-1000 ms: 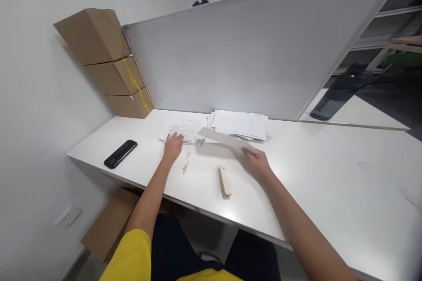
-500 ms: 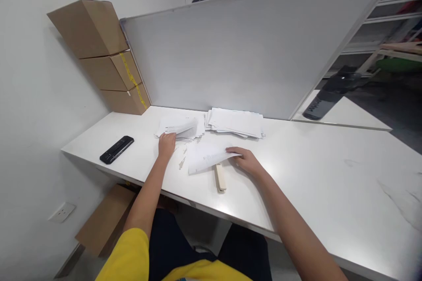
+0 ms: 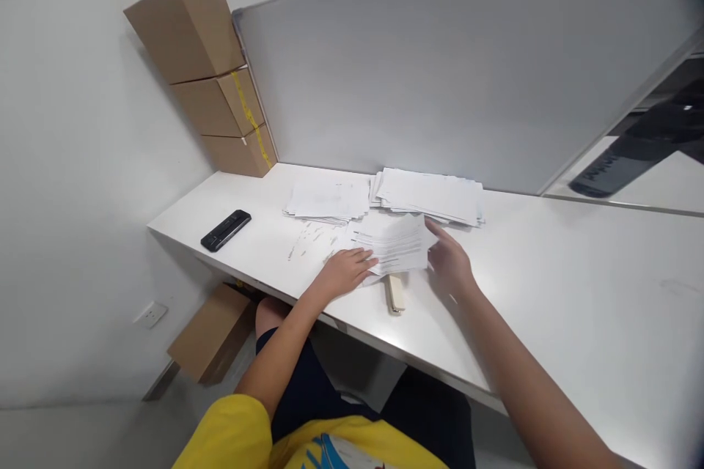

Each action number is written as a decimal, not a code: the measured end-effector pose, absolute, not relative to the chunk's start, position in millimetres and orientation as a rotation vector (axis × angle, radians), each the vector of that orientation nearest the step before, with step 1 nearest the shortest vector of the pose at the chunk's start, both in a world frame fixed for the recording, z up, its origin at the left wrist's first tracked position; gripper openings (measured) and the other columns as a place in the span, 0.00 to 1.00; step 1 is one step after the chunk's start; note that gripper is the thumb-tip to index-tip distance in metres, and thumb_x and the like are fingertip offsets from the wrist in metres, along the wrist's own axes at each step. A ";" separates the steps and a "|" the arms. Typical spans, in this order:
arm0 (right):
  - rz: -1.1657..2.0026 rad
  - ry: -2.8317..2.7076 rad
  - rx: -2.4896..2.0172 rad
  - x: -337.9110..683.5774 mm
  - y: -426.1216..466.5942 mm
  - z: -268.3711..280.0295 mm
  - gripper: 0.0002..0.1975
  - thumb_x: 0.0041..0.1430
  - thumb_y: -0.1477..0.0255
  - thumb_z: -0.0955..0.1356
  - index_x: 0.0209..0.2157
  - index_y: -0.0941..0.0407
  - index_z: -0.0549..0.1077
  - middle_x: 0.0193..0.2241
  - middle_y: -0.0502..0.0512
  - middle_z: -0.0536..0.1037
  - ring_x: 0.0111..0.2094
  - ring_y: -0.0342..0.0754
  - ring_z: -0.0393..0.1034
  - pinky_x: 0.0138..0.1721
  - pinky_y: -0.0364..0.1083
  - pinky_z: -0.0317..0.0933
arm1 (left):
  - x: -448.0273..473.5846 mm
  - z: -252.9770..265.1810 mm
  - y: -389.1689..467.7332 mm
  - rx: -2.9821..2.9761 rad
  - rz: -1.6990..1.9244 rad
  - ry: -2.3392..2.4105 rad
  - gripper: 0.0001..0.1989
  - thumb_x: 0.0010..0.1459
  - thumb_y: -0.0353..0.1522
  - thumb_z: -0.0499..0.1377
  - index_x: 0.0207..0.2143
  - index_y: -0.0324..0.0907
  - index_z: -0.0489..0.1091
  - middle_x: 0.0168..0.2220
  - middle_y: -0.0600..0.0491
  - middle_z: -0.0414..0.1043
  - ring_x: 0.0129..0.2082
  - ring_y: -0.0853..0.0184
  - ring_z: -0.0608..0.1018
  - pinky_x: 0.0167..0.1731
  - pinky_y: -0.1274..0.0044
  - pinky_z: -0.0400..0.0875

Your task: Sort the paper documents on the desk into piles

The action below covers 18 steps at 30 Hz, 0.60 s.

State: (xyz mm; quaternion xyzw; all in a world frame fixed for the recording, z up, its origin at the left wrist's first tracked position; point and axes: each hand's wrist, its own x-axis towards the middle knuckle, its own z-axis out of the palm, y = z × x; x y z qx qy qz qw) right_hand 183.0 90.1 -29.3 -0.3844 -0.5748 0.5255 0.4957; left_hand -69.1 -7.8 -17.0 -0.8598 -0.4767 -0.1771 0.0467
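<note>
At frame centre lies the printed sheet (image 3: 399, 243). Left hand (image 3: 347, 271) rests on its left part, fingers extended; right hand (image 3: 452, 260), set apart, is at its right edge, grip indeterminable. Stapler (image 3: 395, 294): just below.

This looks like an office workspace: a white counter (image 3: 577, 293) runs along a grey partition (image 3: 429, 66), bearing paper stacks (image 3: 432, 194) and a stapler (image 3: 394, 293), with cardboard boxes (image 3: 201, 29) piled in the corner beside a plain wall (image 3: 66, 161).
</note>
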 end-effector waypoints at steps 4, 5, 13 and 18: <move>1.691 -1.251 -0.977 182.0 85.5 -14.6 0.33 0.59 0.42 0.58 0.45 0.54 0.76 0.35 0.63 0.82 0.41 0.61 0.79 0.41 0.57 0.75 | -71.3 -9.6 -10.1 -2.630 -0.525 -1.467 0.19 0.71 0.40 0.51 0.56 0.46 0.73 0.57 0.47 0.74 0.57 0.57 0.75 0.51 0.65 0.73; 1.731 -1.256 -0.999 181.9 83.7 -11.7 0.29 0.57 0.45 0.62 0.43 0.54 0.76 0.36 0.63 0.82 0.41 0.61 0.79 0.41 0.57 0.75 | -71.4 -7.9 -10.4 -2.653 -0.513 -1.454 0.20 0.70 0.42 0.52 0.56 0.46 0.73 0.57 0.47 0.75 0.55 0.56 0.75 0.51 0.65 0.72; 1.569 -1.317 -1.036 187.4 75.6 -11.4 0.20 0.46 0.68 0.73 0.43 0.55 0.78 0.39 0.58 0.84 0.40 0.60 0.79 0.43 0.56 0.73 | -72.9 2.2 -14.2 -2.564 -0.729 -1.533 0.30 0.66 0.52 0.50 0.63 0.47 0.65 0.59 0.43 0.71 0.56 0.53 0.73 0.60 0.60 0.64; 1.197 -1.248 -0.975 184.9 74.5 -14.0 0.18 0.50 0.60 0.73 0.41 0.54 0.78 0.40 0.55 0.83 0.44 0.58 0.76 0.46 0.55 0.69 | -81.9 -4.3 -14.4 -2.056 -1.273 -1.859 0.44 0.65 0.52 0.51 0.72 0.46 0.32 0.70 0.37 0.51 0.69 0.49 0.58 0.66 0.54 0.54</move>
